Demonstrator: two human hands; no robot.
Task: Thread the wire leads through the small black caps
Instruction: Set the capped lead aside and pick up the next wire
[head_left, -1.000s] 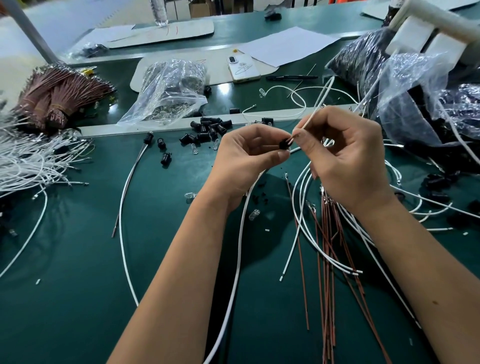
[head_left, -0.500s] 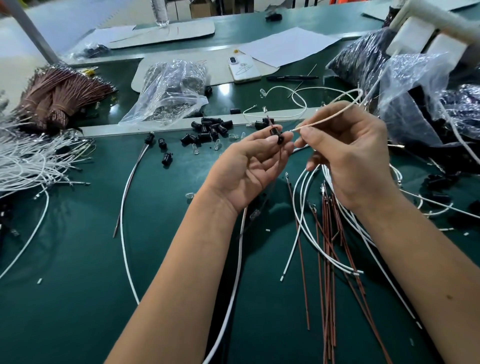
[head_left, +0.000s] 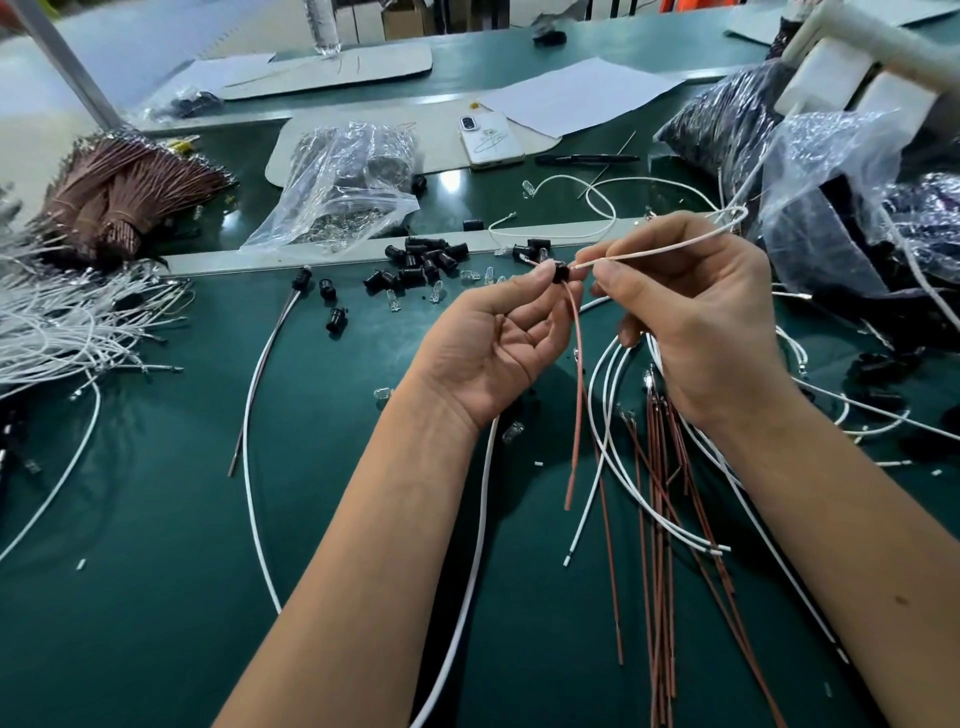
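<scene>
1. The left hand (head_left: 493, 348) is raised palm-up above the green work mat (head_left: 156, 571), its thumb and fingertips pinching a small black cap (head_left: 559, 272).
2. A reddish-brown wire (head_left: 575, 395) hangs down from that cap, its lower end free above the mat.
3. The right hand (head_left: 696, 322) pinches a white wire (head_left: 670, 248) between thumb and forefinger, the wire's tip right at the cap; whether it has entered the cap cannot be told.
4. The white wire runs from the fingers to the far right, toward the crinkled plastic bags (head_left: 831, 208).
5. A heap of loose black caps (head_left: 421, 262) lies on the mat beyond the left hand, with several clear LEDs (head_left: 436, 297) scattered near it.
6. Loose brown wires (head_left: 660, 519) and white wires (head_left: 608, 415) lie crossed on the mat below the right hand.
7. At the far left sit a bundle of brown wires (head_left: 119, 192) and a pile of white wires (head_left: 67, 322).
8. A clear bag (head_left: 343, 182) and a white phone (head_left: 491, 140) lie farther back.
</scene>
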